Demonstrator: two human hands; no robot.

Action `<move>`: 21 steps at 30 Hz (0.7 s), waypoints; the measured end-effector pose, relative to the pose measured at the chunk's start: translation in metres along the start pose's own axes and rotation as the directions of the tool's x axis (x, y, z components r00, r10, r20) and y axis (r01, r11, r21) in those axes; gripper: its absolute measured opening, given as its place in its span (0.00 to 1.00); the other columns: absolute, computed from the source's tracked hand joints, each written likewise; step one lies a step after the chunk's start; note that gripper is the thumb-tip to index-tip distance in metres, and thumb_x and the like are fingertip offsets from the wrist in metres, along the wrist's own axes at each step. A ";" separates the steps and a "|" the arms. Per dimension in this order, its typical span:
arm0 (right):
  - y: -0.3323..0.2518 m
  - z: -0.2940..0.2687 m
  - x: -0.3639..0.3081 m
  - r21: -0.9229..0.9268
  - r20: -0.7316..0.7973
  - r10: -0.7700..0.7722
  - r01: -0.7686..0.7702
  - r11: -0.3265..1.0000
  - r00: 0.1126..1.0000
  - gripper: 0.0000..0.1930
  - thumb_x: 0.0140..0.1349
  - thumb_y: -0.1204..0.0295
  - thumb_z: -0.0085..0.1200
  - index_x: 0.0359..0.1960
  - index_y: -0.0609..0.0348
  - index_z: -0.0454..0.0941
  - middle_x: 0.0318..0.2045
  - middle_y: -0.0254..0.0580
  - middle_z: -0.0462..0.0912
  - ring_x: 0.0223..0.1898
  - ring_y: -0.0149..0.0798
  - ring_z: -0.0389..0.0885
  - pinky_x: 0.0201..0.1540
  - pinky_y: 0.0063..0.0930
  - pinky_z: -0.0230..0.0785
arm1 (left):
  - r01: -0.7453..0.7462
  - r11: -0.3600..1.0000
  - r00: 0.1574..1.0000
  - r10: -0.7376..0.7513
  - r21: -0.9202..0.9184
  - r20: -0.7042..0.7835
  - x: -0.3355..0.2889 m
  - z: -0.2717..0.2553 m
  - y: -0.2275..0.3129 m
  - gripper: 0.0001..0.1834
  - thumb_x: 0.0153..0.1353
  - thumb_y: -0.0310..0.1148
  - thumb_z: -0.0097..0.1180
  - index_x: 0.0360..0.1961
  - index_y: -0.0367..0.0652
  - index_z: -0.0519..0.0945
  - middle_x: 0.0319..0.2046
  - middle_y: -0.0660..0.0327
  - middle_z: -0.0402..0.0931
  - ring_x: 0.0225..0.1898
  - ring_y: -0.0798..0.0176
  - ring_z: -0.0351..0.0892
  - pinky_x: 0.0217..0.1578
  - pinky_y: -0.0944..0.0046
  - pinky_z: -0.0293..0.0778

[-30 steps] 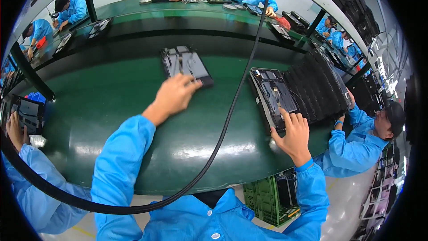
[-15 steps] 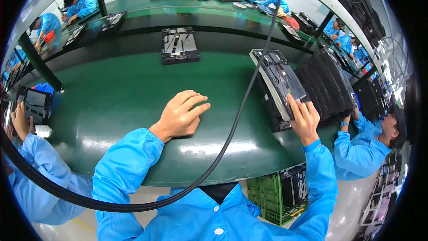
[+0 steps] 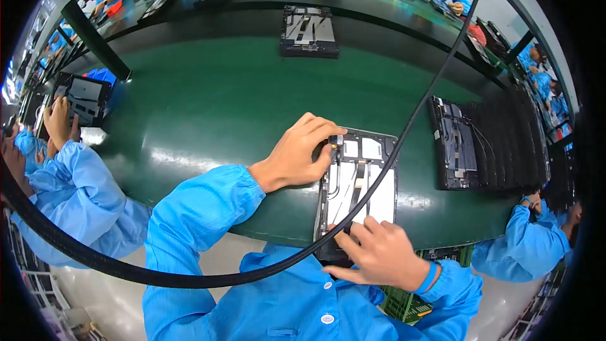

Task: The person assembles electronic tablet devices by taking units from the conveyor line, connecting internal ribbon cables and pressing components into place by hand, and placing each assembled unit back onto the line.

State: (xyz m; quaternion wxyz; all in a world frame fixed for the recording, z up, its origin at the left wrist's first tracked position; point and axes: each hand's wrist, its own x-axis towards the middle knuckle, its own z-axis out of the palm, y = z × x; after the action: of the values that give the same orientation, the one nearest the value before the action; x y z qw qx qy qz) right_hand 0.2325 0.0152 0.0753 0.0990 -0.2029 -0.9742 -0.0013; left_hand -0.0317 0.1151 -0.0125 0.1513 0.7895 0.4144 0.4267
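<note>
In front of me lies an opened tablet point(image 3: 374, 197), its white panels, dark frame and thin cables exposed. Its lower end reaches the table's near edge. My left hand point(image 3: 299, 151) grips the far left corner between thumb and forefinger, beside a small dark part. At the near end my right hand point(image 3: 385, 251) has bent fingers over the tablet and its thumb stretched along the lower edge; part of this grip is hidden. A black cable crosses in front of the tablet and covers part of it.
Another opened tablet in a black tray point(image 3: 309, 50) lies farther back on the green table point(image 3: 208, 101). At right stands a row of stacked black trays point(image 3: 505, 139) with an opened device point(image 3: 456, 145) at its near side. Co-workers sit at both sides. A green crate point(image 3: 399, 303) stands below.
The tablet has come from the stack at right to the table's near edge before me. My right hand moved with it, and my left hand has reached its far left corner. The view has shifted.
</note>
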 end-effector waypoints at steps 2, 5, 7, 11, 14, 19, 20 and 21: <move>0.021 -0.004 0.009 0.250 -0.019 0.136 -0.127 0.960 0.991 0.24 0.50 0.53 0.79 0.43 0.54 0.92 0.36 0.40 0.86 0.31 0.42 0.85 0.27 0.38 0.76 | 0.023 0.998 0.999 -0.020 -0.065 0.047 0.002 0.000 -0.001 0.24 0.59 0.20 0.61 0.59 0.37 0.86 0.59 0.48 0.83 0.57 0.43 0.80 0.59 0.48 0.79; 0.089 0.009 0.038 0.203 -0.338 0.252 -0.191 0.960 0.907 0.13 0.54 0.69 0.73 0.40 0.58 0.86 0.36 0.46 0.81 0.38 0.51 0.81 0.37 0.45 0.76 | 0.029 0.996 0.995 -0.020 -0.086 0.099 0.005 -0.003 -0.001 0.26 0.59 0.24 0.61 0.62 0.39 0.84 0.60 0.50 0.80 0.61 0.43 0.75 0.64 0.47 0.74; 0.118 0.024 0.056 0.257 -0.355 0.382 -0.303 0.918 0.853 0.17 0.55 0.70 0.71 0.45 0.61 0.83 0.43 0.46 0.83 0.44 0.55 0.82 0.45 0.48 0.78 | 0.057 0.991 0.987 -0.038 -0.120 0.155 0.006 -0.003 -0.005 0.30 0.58 0.25 0.62 0.64 0.40 0.82 0.61 0.49 0.79 0.63 0.43 0.74 0.67 0.46 0.71; 0.136 0.050 0.067 0.392 -0.307 0.412 -0.280 0.876 0.858 0.15 0.58 0.70 0.71 0.45 0.60 0.84 0.44 0.43 0.86 0.46 0.53 0.83 0.47 0.45 0.78 | 0.108 0.974 0.961 -0.051 -0.197 0.273 0.009 -0.005 -0.011 0.42 0.51 0.28 0.62 0.73 0.42 0.77 0.69 0.49 0.76 0.71 0.41 0.71 0.77 0.44 0.61; 0.143 0.066 0.062 0.398 -0.289 0.365 -0.236 0.886 0.885 0.12 0.60 0.71 0.71 0.43 0.60 0.86 0.43 0.42 0.87 0.46 0.51 0.83 0.48 0.44 0.78 | 0.093 0.984 0.944 -0.038 -0.155 0.327 0.009 -0.010 -0.011 0.45 0.49 0.30 0.63 0.74 0.42 0.75 0.71 0.50 0.74 0.73 0.42 0.69 0.77 0.44 0.58; 0.144 0.069 0.058 0.525 -0.277 0.464 -0.272 0.807 0.841 0.09 0.58 0.72 0.75 0.38 0.60 0.89 0.38 0.41 0.85 0.41 0.49 0.83 0.44 0.42 0.76 | 0.135 0.975 0.923 -0.059 -0.177 0.379 0.012 -0.014 -0.009 0.49 0.47 0.32 0.65 0.77 0.44 0.73 0.73 0.48 0.72 0.75 0.40 0.67 0.77 0.42 0.58; 0.143 0.068 0.059 0.500 -0.286 0.458 -0.276 0.821 0.842 0.10 0.57 0.72 0.76 0.36 0.60 0.88 0.34 0.41 0.83 0.38 0.49 0.82 0.43 0.42 0.75 | 0.130 0.976 0.920 -0.053 -0.174 0.388 0.012 -0.014 -0.009 0.50 0.47 0.33 0.65 0.78 0.44 0.72 0.73 0.48 0.71 0.75 0.39 0.66 0.77 0.42 0.58; 0.143 0.068 0.059 0.501 -0.277 0.458 -0.280 0.819 0.845 0.10 0.57 0.72 0.76 0.36 0.60 0.88 0.34 0.41 0.83 0.38 0.49 0.82 0.43 0.42 0.75 | 0.136 0.974 0.920 -0.058 -0.179 0.387 0.012 -0.015 -0.009 0.50 0.47 0.33 0.65 0.78 0.44 0.72 0.73 0.48 0.71 0.75 0.39 0.66 0.77 0.42 0.58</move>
State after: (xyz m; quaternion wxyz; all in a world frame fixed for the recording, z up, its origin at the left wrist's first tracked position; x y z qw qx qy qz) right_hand 0.2231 0.1727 0.0148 0.3301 -0.3593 -0.8498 0.1995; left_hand -0.0451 0.1280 -0.0020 0.3292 0.8159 0.3704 0.2977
